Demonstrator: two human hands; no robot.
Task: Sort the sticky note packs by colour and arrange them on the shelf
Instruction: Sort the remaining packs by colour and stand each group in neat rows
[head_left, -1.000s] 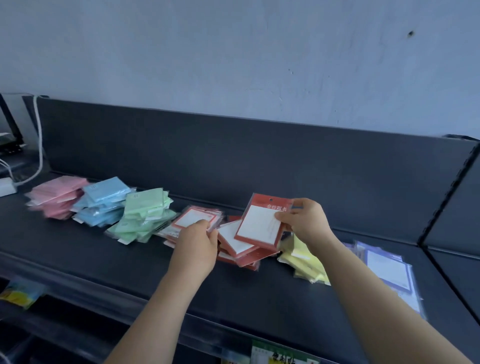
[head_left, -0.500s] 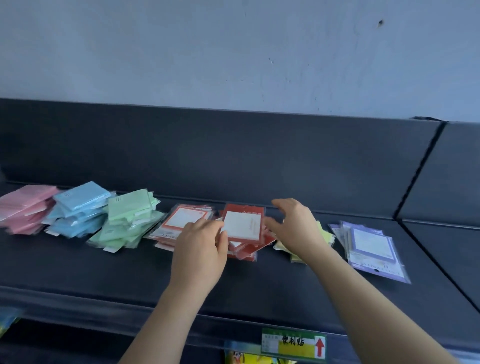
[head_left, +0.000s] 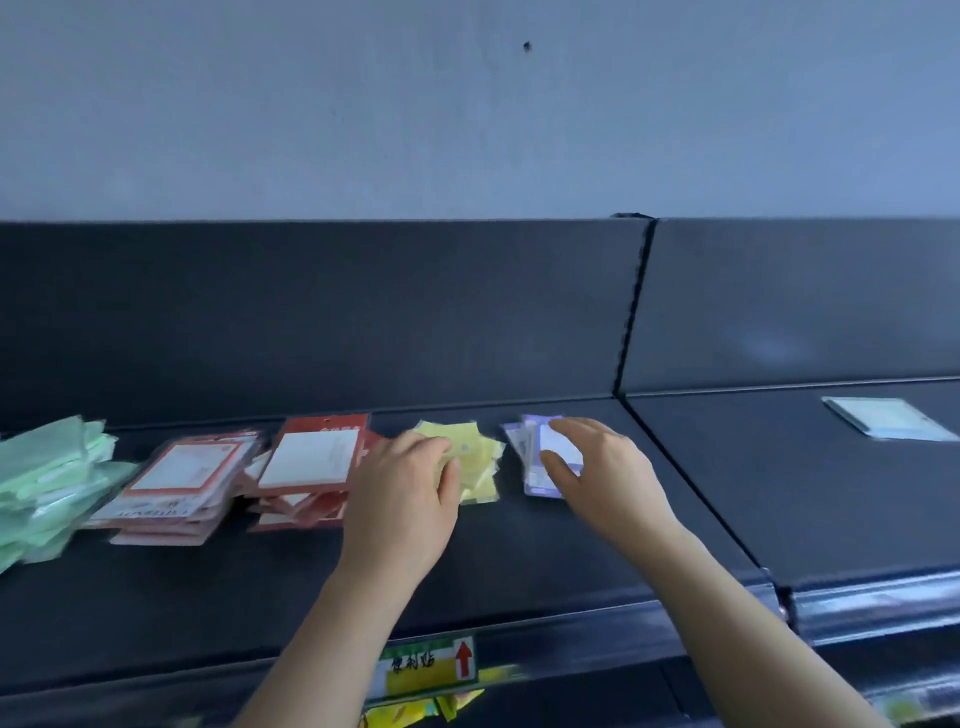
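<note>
While the left hand (head_left: 400, 499) lay with bent fingers on the yellow packs (head_left: 475, 462), it could not be told whether it pinched them or only pressed them. The right hand (head_left: 602, 467) touched the purple packs (head_left: 527, 457) with spread, loose fingers and gripped nothing. Both piles lay on the shelf (head_left: 519, 561), near each other but apart, and both were fanned out. To do this step well, each pile should probably be squared by pushing its edges together, without sliding it into its neighbour. The red packs (head_left: 311, 462) lay just beside the left hand and could be knocked. Farther left were a red-framed pile (head_left: 182, 478) and the green packs (head_left: 52, 478). One pale pack (head_left: 883, 418) lay alone on the next shelf section, well apart.
</note>
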